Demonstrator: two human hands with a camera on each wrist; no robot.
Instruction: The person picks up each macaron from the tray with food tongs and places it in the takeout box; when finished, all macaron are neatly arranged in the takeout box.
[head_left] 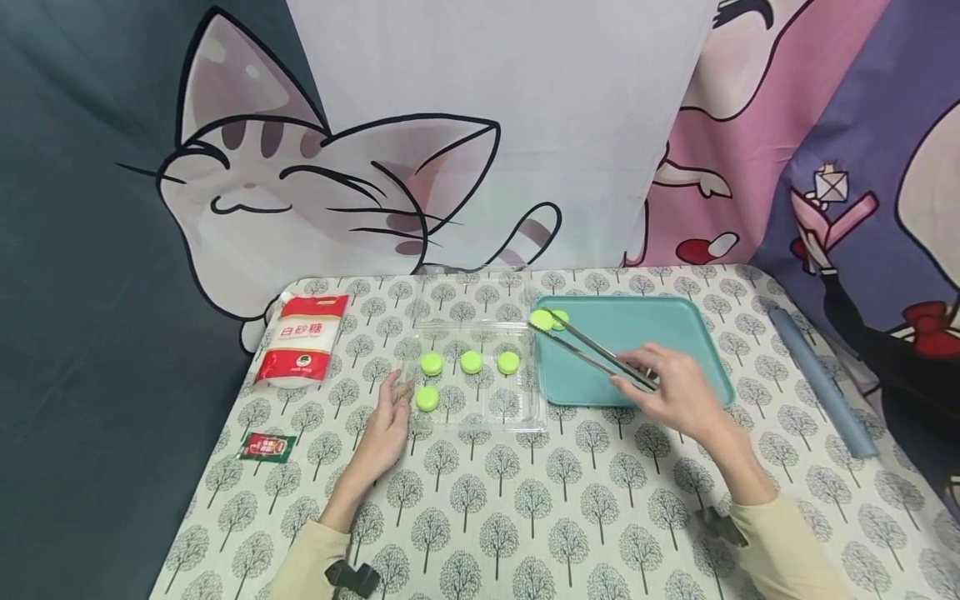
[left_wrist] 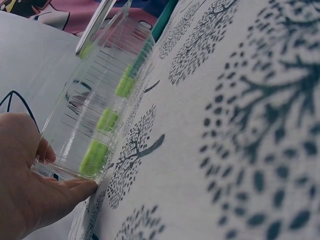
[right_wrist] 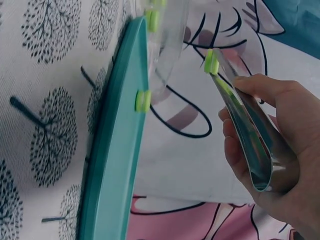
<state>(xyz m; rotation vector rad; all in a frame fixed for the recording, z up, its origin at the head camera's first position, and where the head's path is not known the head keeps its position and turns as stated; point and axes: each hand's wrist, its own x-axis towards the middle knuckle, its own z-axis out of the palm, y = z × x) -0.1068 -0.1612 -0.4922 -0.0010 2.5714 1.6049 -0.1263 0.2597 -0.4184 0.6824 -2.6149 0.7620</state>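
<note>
Teal tray (head_left: 675,333) at 3 o'clock of clear box (head_left: 480,400). Right hand (head_left: 671,387), forearm angled in from 5 o'clock, fingers curled round metal tongs (head_left: 600,354); tips pinch a green disc (head_left: 542,319), seemingly just above the tray's 10 o'clock corner. Left hand (head_left: 386,425) lies flat, fingers straight, against the box's 9 o'clock edge.

The right hand (right_wrist: 280,150) grips metal tongs (right_wrist: 245,130) pinching 1 green disc (right_wrist: 211,62); another green disc (right_wrist: 142,101) lies on the teal tray (right_wrist: 117,150)
</note>
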